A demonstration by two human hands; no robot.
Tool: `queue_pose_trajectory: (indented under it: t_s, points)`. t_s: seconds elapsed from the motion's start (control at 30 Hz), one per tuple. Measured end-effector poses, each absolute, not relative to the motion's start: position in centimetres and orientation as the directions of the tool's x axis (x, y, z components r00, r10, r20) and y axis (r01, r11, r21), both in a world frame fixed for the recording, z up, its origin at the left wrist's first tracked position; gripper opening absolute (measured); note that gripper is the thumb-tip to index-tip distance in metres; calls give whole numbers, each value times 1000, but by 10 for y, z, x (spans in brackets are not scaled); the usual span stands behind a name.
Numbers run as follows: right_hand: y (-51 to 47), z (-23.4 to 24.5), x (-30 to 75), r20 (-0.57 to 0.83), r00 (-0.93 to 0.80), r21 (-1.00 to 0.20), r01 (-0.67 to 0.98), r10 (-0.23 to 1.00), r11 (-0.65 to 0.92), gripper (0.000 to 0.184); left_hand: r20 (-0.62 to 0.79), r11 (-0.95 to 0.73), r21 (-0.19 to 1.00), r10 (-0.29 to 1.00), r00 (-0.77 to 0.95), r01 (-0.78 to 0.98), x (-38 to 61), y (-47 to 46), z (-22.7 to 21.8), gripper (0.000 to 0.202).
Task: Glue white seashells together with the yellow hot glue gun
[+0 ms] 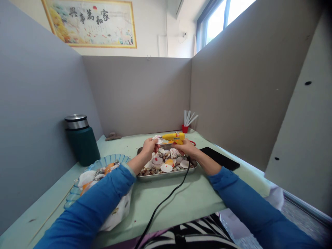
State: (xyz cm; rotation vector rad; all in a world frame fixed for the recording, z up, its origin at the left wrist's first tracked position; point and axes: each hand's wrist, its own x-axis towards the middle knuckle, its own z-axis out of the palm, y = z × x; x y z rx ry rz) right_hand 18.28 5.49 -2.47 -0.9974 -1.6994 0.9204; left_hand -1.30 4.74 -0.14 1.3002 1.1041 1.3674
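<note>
Yellow glue gun (174, 138) is hovering near the far edge of the metal tray (166, 177), the right hand (185, 147) gripping it, long axis running roughly crosswise, pointing left at the white shell (157, 139) the left hand (149, 146) is pinching, contact unclear.

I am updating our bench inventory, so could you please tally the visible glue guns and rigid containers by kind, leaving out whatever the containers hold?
Yellow glue gun: 1
Metal tray: 1
Scalloped blue dish: 1
Dark green flask: 1
Small red cup: 1
Total: 5
</note>
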Motion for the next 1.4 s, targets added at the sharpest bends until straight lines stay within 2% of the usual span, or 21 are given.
queue_pose_trajectory:
  t_s: [0.33,0.63,1.23,1.4]
  points:
    - [55,-24,182,343,-222,-896,216,913,389,20,143,-142,989,989,41,-42,-13,49,-3,15]
    - [53,-23,183,343,-254,-893,211,904,398,26,105,-104,994,989,103,-10,-12,45,-1,11]
    - [55,-25,183,366,-218,-889,207,905,409,21,118,-118,993,989,93,-8,-11,43,-1,13]
    - [56,-25,183,348,-236,-888,225,907,400,24,118,-117,993,990,79,-11,-11,44,-1,10]
